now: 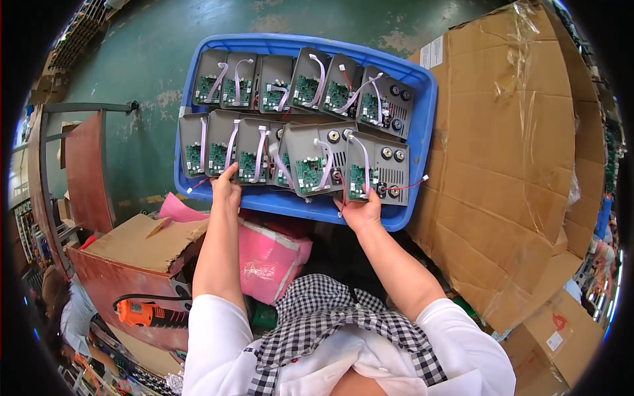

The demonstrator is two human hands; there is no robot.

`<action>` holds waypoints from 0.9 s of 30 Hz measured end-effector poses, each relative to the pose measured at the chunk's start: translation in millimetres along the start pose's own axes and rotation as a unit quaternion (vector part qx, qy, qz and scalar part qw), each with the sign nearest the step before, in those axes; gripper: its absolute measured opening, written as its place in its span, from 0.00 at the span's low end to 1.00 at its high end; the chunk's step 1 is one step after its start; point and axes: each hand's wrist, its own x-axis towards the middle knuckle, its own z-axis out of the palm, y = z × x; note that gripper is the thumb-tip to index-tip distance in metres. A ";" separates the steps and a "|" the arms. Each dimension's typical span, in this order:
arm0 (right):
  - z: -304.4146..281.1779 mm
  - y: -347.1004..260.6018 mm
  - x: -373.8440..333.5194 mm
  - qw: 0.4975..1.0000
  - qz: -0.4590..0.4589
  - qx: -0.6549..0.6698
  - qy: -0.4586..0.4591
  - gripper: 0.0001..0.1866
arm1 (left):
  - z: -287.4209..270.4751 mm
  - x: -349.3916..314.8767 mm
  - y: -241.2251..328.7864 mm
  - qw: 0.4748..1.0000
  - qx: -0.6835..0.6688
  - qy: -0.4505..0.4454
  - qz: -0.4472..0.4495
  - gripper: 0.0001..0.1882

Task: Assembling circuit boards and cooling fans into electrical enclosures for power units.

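A blue plastic tray (422,142) holds two rows of grey metal panels, each carrying a green circuit board with a pale lilac ribbon cable. My left hand (226,187) is closed at the front row, its thumb at the lower edge of a panel (251,150) toward the left. My right hand (364,211) grips the lower edge of the rightmost front panel (389,173), thumb on its face. Its other fingers are partly hidden beneath. Round metal connectors and slots show on this panel, and a thin red wire (411,185) sticks out to its right.
A large cardboard box (495,171) stands right of the tray. Left of my left arm are an opened carton (148,241) and an orange power tool (142,313). A pink wrapped bundle (271,261) lies between my arms. Another person (79,317) is at the lower left.
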 end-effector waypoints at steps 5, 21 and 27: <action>1.3 -5.5 -6.0 0.996 0.022 0.067 0.060 0.16 | -8.6 3.6 -8.4 0.996 -0.022 0.061 -0.054 0.24; 6.8 -46.5 -47.5 0.833 0.146 -0.533 0.002 0.14 | 105.2 -48.8 -46.1 0.612 0.760 -0.107 0.190 0.26; 96.8 -6.3 -21.0 0.384 -0.404 -0.781 -0.281 0.21 | 102.1 -29.8 -51.7 0.559 0.810 -0.104 0.146 0.26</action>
